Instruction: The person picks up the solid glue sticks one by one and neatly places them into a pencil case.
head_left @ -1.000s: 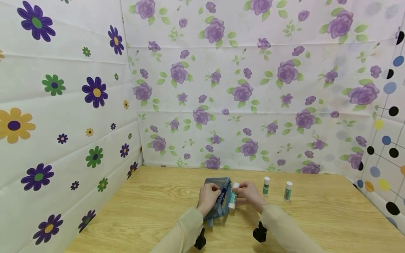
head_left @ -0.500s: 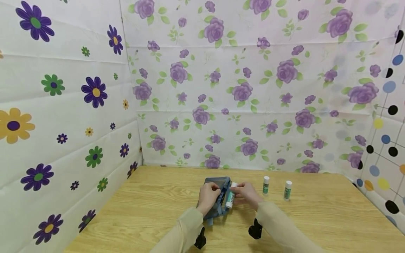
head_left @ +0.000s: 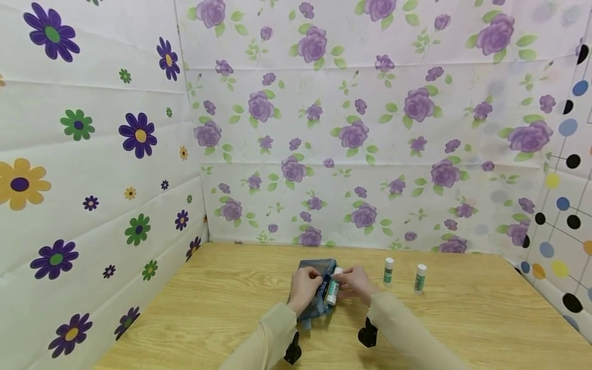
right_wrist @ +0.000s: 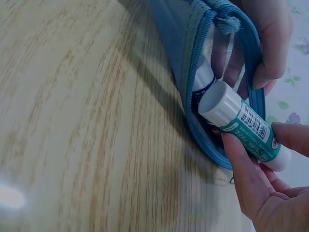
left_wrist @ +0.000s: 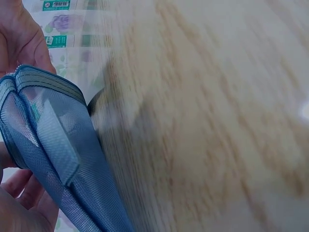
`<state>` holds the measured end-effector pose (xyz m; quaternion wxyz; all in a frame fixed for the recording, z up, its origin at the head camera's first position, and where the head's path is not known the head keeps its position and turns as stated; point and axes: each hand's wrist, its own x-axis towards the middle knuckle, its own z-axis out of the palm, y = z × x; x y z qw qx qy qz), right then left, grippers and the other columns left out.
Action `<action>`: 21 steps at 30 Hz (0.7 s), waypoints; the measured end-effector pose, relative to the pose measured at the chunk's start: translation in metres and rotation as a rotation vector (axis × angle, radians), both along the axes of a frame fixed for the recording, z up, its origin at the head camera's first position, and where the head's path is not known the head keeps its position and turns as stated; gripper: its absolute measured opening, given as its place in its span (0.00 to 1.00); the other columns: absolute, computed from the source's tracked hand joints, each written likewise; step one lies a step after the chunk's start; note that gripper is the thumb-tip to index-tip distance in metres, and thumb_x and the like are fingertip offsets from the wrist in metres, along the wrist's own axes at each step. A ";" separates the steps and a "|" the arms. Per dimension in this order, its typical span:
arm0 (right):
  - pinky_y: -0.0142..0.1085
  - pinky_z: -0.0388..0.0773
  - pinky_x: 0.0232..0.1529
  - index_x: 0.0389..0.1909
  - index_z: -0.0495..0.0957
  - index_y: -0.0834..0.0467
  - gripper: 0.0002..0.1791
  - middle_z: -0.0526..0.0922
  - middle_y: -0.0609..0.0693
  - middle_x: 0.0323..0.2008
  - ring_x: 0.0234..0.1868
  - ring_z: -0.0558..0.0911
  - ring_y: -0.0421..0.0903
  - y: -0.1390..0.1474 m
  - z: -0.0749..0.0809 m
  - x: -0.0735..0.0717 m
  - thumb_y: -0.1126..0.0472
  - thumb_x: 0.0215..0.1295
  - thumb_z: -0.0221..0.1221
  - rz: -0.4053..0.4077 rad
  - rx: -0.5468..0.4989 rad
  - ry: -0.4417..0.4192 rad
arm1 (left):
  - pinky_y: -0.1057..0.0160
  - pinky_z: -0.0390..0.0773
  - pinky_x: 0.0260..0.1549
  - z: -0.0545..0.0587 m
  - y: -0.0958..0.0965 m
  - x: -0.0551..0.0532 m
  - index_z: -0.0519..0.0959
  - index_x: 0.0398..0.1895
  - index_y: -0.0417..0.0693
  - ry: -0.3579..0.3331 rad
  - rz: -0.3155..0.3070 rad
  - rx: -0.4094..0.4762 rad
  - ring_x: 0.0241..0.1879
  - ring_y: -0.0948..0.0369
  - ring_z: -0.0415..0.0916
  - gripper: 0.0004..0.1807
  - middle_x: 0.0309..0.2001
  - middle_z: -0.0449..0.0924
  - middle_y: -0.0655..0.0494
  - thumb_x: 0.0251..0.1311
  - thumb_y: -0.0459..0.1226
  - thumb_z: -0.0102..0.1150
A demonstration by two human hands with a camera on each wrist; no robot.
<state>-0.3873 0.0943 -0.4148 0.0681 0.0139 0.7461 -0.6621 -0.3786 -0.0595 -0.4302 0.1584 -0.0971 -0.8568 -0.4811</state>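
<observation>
A blue mesh zip pouch [head_left: 314, 307] lies on the table with its mouth facing right. My left hand [head_left: 305, 289] holds the pouch by its upper side, the thumb over the edge of the mouth in the right wrist view. Between thumb and fingers, my right hand [head_left: 357, 283] pinches a green and white glue stick [right_wrist: 248, 126]. One white end of it sits in the mouth of the pouch, tilted. Behind it, inside the pouch, shows a dark blue and white tube [right_wrist: 203, 79]. A fabric tab [left_wrist: 58, 142] hangs at the pouch's near end.
Two more glue sticks stand upright to the right of my right hand: one nearer [head_left: 388, 271] and one farther right [head_left: 420, 279]. The wooden table [head_left: 222, 298] meets a flowered sheet [head_left: 259, 205] at its back edge.
My right hand has moved left with the glue stick, from beside the pouch to its open mouth. My left hand and the pouch have stayed in place.
</observation>
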 end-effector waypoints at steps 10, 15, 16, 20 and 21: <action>0.46 0.76 0.33 0.37 0.70 0.73 0.13 0.77 0.62 0.30 0.29 0.79 0.54 -0.004 -0.005 -0.003 0.66 0.58 0.58 0.006 0.033 0.007 | 0.63 0.71 0.23 -0.001 -0.001 -0.002 0.80 0.28 0.38 0.017 0.016 -0.014 0.24 0.62 0.71 0.03 0.24 0.75 0.59 0.52 0.29 0.58; 0.46 0.76 0.33 0.38 0.72 0.72 0.13 0.77 0.61 0.31 0.31 0.79 0.55 -0.006 -0.007 -0.004 0.65 0.58 0.59 0.016 0.054 0.000 | 0.62 0.71 0.23 -0.001 -0.001 -0.002 0.80 0.28 0.38 0.014 0.021 -0.016 0.23 0.62 0.70 0.03 0.24 0.74 0.58 0.52 0.28 0.57; 0.46 0.76 0.33 0.38 0.72 0.72 0.13 0.77 0.60 0.31 0.32 0.79 0.56 -0.006 -0.007 -0.004 0.65 0.58 0.59 0.016 0.056 -0.004 | 0.62 0.71 0.23 -0.001 -0.001 -0.002 0.80 0.28 0.38 0.016 0.022 -0.017 0.23 0.62 0.70 0.03 0.24 0.74 0.58 0.52 0.28 0.57; 0.45 0.76 0.33 0.38 0.73 0.72 0.13 0.78 0.61 0.31 0.31 0.79 0.55 -0.006 -0.007 -0.005 0.66 0.58 0.59 0.013 0.061 -0.017 | 0.63 0.71 0.23 -0.002 0.000 -0.002 0.80 0.28 0.38 0.014 0.022 -0.018 0.23 0.62 0.70 0.03 0.24 0.75 0.58 0.51 0.29 0.57; 0.45 0.76 0.33 0.38 0.72 0.72 0.12 0.78 0.60 0.31 0.31 0.79 0.55 -0.006 -0.007 -0.006 0.66 0.58 0.59 0.011 0.062 -0.023 | 0.63 0.71 0.23 -0.002 0.000 -0.002 0.80 0.29 0.38 0.010 0.020 -0.015 0.24 0.62 0.70 0.03 0.24 0.75 0.59 0.52 0.29 0.57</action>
